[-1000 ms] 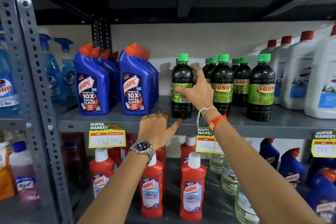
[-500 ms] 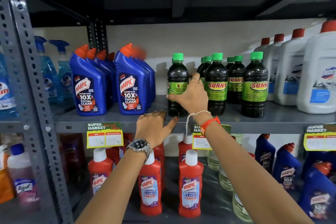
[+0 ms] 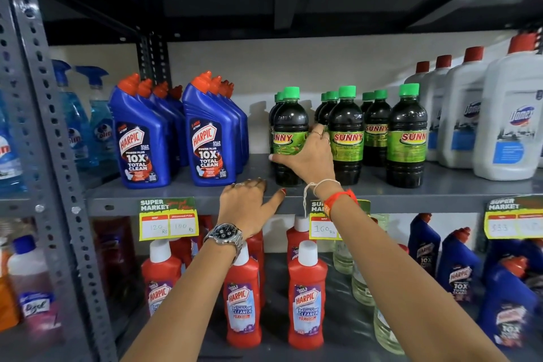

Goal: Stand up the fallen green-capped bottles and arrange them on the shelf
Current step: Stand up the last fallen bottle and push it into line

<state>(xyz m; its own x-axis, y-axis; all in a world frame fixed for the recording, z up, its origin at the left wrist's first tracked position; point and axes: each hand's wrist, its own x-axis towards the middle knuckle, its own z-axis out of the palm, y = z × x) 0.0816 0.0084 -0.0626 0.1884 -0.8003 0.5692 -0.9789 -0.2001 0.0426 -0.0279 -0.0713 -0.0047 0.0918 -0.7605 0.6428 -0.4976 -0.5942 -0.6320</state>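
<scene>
Several dark green-capped Sunny bottles stand upright in three rows on the grey middle shelf (image 3: pixel 458 189). My right hand (image 3: pixel 308 157) wraps around the lower half of the front bottle of the left row (image 3: pixel 289 126), thumb on its left side, fingers behind its right side. The front bottles of the middle row (image 3: pixel 346 132) and the right row (image 3: pixel 407 138) stand free beside it. My left hand (image 3: pixel 245 206), with a wristwatch, rests on the shelf's front edge below and left of that bottle, fingers curled over the lip, holding nothing.
Blue Harpic bottles (image 3: pixel 141 138) stand left of the green-capped ones, white Domex jugs (image 3: pixel 511 126) to the right. Blue spray bottles (image 3: pixel 73 120) sit beyond the upright post (image 3: pixel 41 126). Red Harpic bottles (image 3: pixel 305 297) fill the lower shelf. Price tags (image 3: pixel 167 219) hang along the edge.
The held bottle has turned so its Sunny label faces forward, and my right hand has slid lower on it. My left hand stays on the shelf edge.
</scene>
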